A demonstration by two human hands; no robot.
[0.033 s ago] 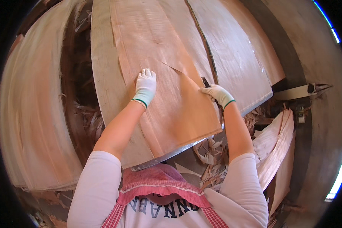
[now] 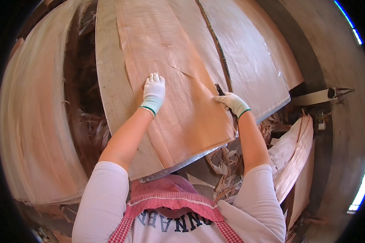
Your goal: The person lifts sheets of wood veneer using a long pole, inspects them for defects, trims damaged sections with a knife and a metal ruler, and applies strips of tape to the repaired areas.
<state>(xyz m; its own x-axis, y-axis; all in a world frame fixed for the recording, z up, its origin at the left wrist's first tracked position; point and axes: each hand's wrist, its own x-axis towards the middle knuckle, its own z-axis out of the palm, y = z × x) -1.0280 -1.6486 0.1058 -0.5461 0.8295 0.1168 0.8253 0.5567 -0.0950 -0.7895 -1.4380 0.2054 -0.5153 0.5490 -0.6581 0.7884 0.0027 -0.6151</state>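
A reddish-tan wood veneer sheet [image 2: 178, 117] lies on top of paler veneer, with a short slit or lifted edge running across its middle. My left hand [image 2: 154, 90], in a white glove with a green-trimmed cuff, presses on this sheet left of the slit. Its fingers lie close together on the wood and hold nothing I can see. At the sheet's right edge my gloved right hand [image 2: 234, 103] is closed around a slim dark-handled tool [image 2: 219, 89], which looks like a knife. Its upper end sticks out past the thumb; the blade cannot be made out.
Another veneer stack [image 2: 40, 121] stands at the left, beyond a dark gap with scraps. A dark seam [image 2: 217, 40] separates the pale veneer [image 2: 251, 60] on the right. Torn scraps [image 2: 229, 172] and long loose strips [image 2: 294, 156] lie at the lower right, below a pale bar [image 2: 312, 98].
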